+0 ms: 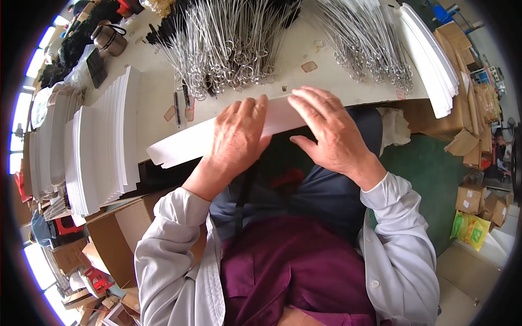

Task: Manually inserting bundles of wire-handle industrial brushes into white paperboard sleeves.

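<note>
While the left hand (237, 132) clasps a long, smooth white strip (187, 142), the right hand (333, 130) splays at its end.

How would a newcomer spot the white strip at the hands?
Find the pale table and follow its near edge to mid-picture. There the strip lies under the left hand, its right end at the right hand. Unlike the white left stacks and right stack, it lies crosswise, apart from any pile.
</note>
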The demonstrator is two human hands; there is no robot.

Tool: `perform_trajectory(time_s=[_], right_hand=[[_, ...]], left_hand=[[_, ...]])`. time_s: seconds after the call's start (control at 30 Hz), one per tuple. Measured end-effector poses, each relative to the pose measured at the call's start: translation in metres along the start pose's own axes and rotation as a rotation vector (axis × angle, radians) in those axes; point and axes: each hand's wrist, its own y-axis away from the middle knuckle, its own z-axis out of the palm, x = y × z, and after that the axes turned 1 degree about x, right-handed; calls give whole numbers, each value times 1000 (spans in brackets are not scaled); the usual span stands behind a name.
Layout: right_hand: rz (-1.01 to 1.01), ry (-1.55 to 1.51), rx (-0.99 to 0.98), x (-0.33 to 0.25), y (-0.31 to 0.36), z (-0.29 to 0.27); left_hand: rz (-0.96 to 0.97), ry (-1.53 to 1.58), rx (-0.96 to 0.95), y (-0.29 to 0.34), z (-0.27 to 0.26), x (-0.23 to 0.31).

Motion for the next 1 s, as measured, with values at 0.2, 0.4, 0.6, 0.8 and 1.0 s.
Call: perform_trajectory(time_s=[0.2,0.4,0.6,0.8,1.0], right_hand=[[200,-70,109,-7,25,17],[365,-288,143,-15,26,38],[654,-834,157,-16,25,42],[751,-1037,51,-7,27,27],[891,-1371,-191,-5,19,9]], left_hand=[[4,-63,27,1,-3,5],[53,-114,62,6,6,6],[50,-148,74,10,9,3],[103,-173,79,10,9,4],[146,-132,98,14,14,7]])
